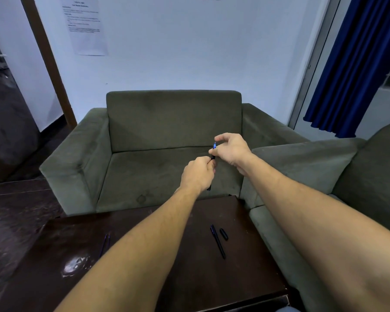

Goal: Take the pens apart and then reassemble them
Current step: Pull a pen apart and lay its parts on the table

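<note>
2 thin blue sticks lie side by side on the near-left part of the dark counter, just beyond a pale smear on its surface; whether they are refills is too small to tell. Far behind them, a printed sheet of paper hangs on the white wall. A grey-green armchair stands straight ahead against the far edge of the counter, and both hands are raised in front of its seat. The left hand is curled in a fist around the lower barrel of 1 dark pen, whose bottom end pokes out beneath the hand. The pen stands nearly upright, tilted slightly right, with a blue tip at its top. The right hand sits just above and right of the left and pinches the pen's upper end, with its forefinger arched over the blue tip. The 2 hands are close together, both clamped on this same pen. Nearer, on the right part of the counter, a second pen lies at a slant, and a short dark cap rests just beside it on the right, not touching it. A matching sofa runs along the right side, and a blue curtain hangs at far right.
</note>
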